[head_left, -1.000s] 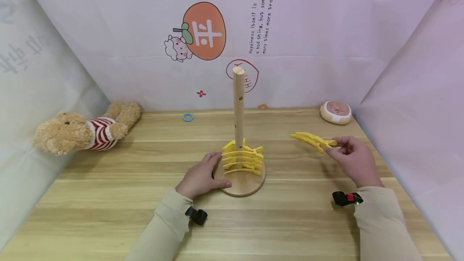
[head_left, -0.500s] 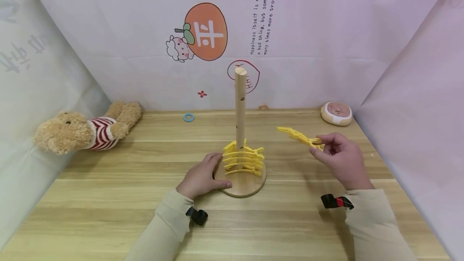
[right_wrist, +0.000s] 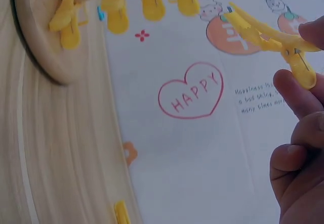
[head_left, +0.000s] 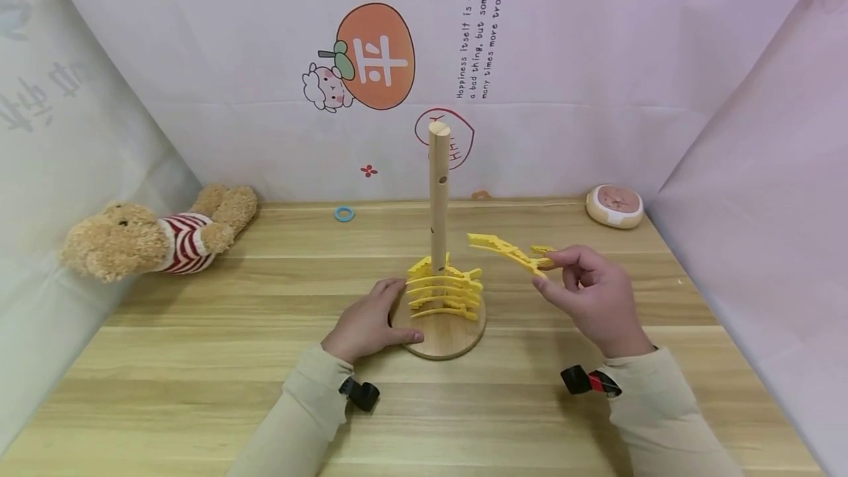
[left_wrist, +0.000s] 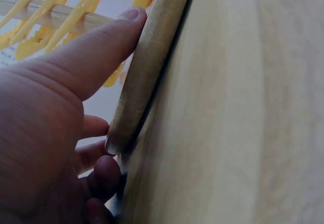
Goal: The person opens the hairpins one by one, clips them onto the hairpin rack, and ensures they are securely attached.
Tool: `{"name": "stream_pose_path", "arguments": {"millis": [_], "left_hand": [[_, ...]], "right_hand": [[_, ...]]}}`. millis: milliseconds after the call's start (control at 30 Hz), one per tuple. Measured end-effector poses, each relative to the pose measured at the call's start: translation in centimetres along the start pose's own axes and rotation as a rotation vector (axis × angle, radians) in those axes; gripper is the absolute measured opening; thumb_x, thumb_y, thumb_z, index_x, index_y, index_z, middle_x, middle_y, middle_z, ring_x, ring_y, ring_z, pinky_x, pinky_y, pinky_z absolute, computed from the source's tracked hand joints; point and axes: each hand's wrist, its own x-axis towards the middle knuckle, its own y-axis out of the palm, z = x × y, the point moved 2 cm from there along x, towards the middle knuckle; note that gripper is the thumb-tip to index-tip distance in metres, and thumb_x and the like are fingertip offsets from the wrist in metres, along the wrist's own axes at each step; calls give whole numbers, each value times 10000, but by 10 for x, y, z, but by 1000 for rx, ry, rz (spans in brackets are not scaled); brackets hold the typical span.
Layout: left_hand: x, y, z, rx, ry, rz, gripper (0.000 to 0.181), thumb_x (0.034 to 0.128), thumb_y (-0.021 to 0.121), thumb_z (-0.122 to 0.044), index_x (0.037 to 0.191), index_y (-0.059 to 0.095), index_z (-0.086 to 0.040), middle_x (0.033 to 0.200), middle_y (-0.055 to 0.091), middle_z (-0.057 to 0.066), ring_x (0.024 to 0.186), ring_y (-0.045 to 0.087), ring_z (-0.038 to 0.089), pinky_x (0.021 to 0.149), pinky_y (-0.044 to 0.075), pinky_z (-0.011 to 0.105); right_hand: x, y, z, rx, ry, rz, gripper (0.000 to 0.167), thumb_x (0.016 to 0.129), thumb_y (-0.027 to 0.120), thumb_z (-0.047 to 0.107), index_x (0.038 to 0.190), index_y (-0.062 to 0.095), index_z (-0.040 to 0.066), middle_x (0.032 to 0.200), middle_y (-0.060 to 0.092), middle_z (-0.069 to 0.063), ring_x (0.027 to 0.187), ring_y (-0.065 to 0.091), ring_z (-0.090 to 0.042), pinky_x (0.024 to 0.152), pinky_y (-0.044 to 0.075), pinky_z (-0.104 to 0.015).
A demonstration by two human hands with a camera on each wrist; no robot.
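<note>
A wooden stand has an upright post (head_left: pixel 439 197) on a round base (head_left: pixel 440 341). Several yellow alligator hair clips (head_left: pixel 442 283) sit one above another on the lower part of the post. My left hand (head_left: pixel 366 321) holds the base at its left side, thumb (left_wrist: pixel 129 19) on its top and fingers at its rim. To the right of the post, my right hand (head_left: pixel 592 299) pinches another yellow alligator hair clip (head_left: pixel 505 249) by its handle end, between thumb and index finger. The tip of this clip points left toward the post, apart from it.
Another yellow piece (right_wrist: pixel 121 213) lies on the table, mostly cut off in the right wrist view. A teddy bear (head_left: pixel 159 238) lies at the left. Along the back are a blue ring (head_left: pixel 344 214) and a cream round-cornered object (head_left: pixel 614 206). Printed cloth walls (head_left: pixel 563 94) enclose the table.
My right hand has moved left with the pinched hair clip, bringing its tip closer to the post. My left hand has stayed at the base.
</note>
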Motion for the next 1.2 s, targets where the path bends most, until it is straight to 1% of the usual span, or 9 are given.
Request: {"name": "stream_pose_path", "arguments": {"millis": [167, 433, 633, 967, 1100, 1200], "left_hand": [[-1, 0, 0, 2, -7, 7, 1022, 772, 797, -603, 1552, 373, -97, 1575, 369, 82, 1357, 470, 349, 1069, 426, 515], [-1, 1, 0, 6, -14, 12, 1024, 775, 793, -606, 1557, 364, -105, 1579, 361, 85, 1363, 463, 344, 1074, 422, 514], [0, 1, -1, 6, -8, 4, 1022, 775, 794, -602, 1555, 367, -99, 1574, 368, 89, 1357, 469, 347, 1066, 430, 515], [0, 1, -1, 20, -6, 8, 1020, 776, 796, -598, 1548, 375, -81, 1581, 359, 96, 1350, 477, 350, 1049, 444, 520], [1, 1, -2, 26, -8, 11, 1021, 774, 791, -609, 1554, 373, -99, 1590, 349, 80, 1358, 470, 347, 1054, 437, 525], [1, 1, -3, 30, -11, 15, 1022, 775, 788, -613, 1556, 370, -104, 1594, 344, 79, 1362, 466, 345, 1051, 439, 526]], "right_hand": [[-3, 8, 9, 36, -27, 7, 328, 749, 842, -58, 1032, 741, 76, 605, 426, 11, 508, 359, -94, 392, 295, -276], [-8, 23, 13, 11, -41, 49, 339, 744, 862, -13, 1033, 745, 118, 613, 452, 25, 522, 373, -91, 408, 300, -264], [-7, 26, 15, 0, -51, 37, 344, 747, 861, -10, 1042, 747, 123, 619, 451, 31, 523, 383, -86, 408, 307, -246], [-7, 36, 16, 45, -45, 48, 318, 764, 851, -12, 1034, 749, 122, 614, 450, 23, 513, 384, -93, 410, 320, -257], [-7, 41, 16, 34, -35, 52, 306, 769, 858, 20, 1034, 751, 129, 623, 458, 24, 527, 398, -94, 424, 335, -256], [-7, 45, 17, 21, -42, 45, 293, 767, 862, 31, 1019, 753, 133, 632, 469, 26, 538, 411, -97, 436, 344, -251]]}}
